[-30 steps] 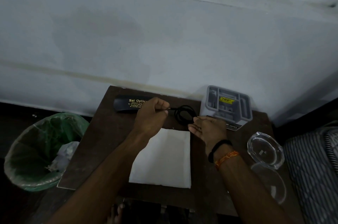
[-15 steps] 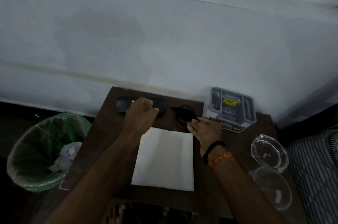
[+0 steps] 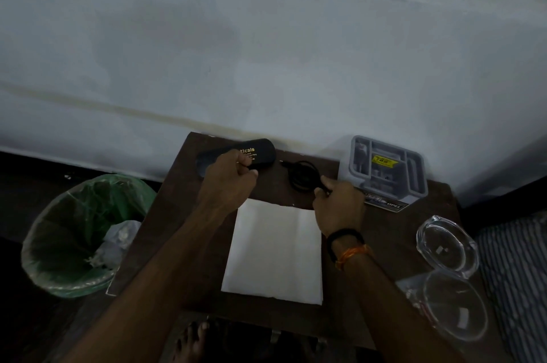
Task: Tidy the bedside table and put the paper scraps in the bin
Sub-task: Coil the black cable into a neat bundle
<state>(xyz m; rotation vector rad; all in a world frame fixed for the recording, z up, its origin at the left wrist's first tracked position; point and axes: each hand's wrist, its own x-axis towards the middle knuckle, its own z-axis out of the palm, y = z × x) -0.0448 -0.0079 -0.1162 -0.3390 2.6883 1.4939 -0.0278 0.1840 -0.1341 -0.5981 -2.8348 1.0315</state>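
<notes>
Left hand [image 3: 229, 182]: curled over the near edge of the black spectacle case [image 3: 236, 157]; fingers folded, seemingly gripping the case, though the contact itself hidden under the knuckles.
Right hand [image 3: 339, 199]: fingertips pinching the near side of the coiled black cable [image 3: 302, 174]; thumb and forefinger closed on the loop.
Bedside table [image 3: 384, 232]: dark wood, set against the wall; bin [image 3: 85, 232] just beside its left edge, on the floor.
Spectacle case: at the back left of the table, lying flat, gold lettering up; likely rigid, light and smooth, so best taken across its short width, palm over the top.
Coiled black cable: between case and grey organiser box [image 3: 384, 170], touching neither as far as visible; soft, springy, apt to uncoil, so best pinched through the whole bundle, not by one strand.
White sheet [image 3: 275, 247]: folded paper or cloth, cannot tell which; flat in the middle of the table, near the front edge; light and limp, easiest lifted by a corner or slid off the edge.
Paper scraps: pale crumpled pieces already inside the green-lined bin; none certain on the tabletop in this dim light.
Clear lidded containers [image 3: 447, 247]: two, at the right edge, one nearer than the other; probably brittle plastic, slippery, best held by the rim.
Stage, as a judgement: straightening small things at the back of the table.
</notes>
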